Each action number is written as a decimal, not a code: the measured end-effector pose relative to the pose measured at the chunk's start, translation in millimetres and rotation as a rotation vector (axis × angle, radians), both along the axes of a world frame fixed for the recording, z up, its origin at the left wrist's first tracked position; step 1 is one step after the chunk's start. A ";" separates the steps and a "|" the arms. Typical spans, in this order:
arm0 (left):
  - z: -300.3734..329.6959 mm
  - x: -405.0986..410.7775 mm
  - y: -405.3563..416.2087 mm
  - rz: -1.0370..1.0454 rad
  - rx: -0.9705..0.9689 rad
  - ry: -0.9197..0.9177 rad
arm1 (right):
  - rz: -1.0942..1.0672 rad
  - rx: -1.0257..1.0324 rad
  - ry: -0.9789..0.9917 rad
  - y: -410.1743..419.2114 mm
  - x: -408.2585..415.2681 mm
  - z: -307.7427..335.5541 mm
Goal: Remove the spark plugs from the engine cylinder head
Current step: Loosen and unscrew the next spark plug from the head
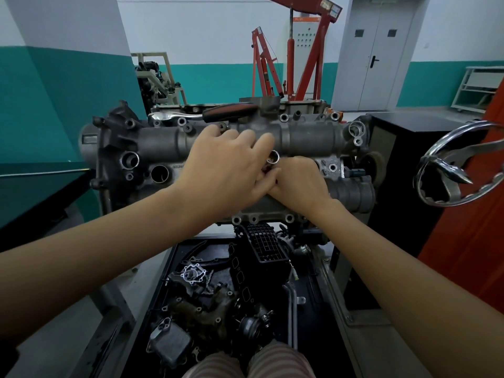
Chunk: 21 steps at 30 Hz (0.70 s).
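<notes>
At frame centre, both my hands, left point(229, 165) and right point(297, 181), curl fingers around a shiny metal socket point(272, 157) on the grey cast-aluminium cylinder head point(308, 137) (plug hidden); ceramic's probably brittle, so lift straight.

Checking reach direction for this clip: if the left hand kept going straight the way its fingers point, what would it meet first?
The left hand points up and right across the cylinder head. Its fingertips already lie at the shiny socket beside the right hand, so it would likely meet that first, then the grey camshaft housing behind; depth is unclear.
</notes>
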State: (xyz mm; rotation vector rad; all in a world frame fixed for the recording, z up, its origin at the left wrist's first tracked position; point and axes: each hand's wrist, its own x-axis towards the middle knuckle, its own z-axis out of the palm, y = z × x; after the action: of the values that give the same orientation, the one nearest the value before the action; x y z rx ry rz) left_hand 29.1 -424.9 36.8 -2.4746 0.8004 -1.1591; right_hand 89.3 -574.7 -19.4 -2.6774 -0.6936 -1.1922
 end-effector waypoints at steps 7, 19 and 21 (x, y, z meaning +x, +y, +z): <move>4.1 -3.0 0.5 -0.110 -0.023 0.116 | 0.003 0.019 0.014 0.0 3.7 0.0; 7.8 0.6 -8.2 0.076 0.002 -0.035 | 0.052 0.051 -0.116 1.9 -5.0 0.9; 5.9 -0.2 -6.7 -0.014 -0.024 -0.040 | 0.045 0.042 -0.074 0.6 -2.7 0.7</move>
State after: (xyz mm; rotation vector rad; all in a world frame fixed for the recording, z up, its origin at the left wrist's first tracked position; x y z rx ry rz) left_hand 28.9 -431.6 42.6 -2.4609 0.7982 -1.2255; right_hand 86.6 -574.1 -18.7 -2.5817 -0.7272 -1.2848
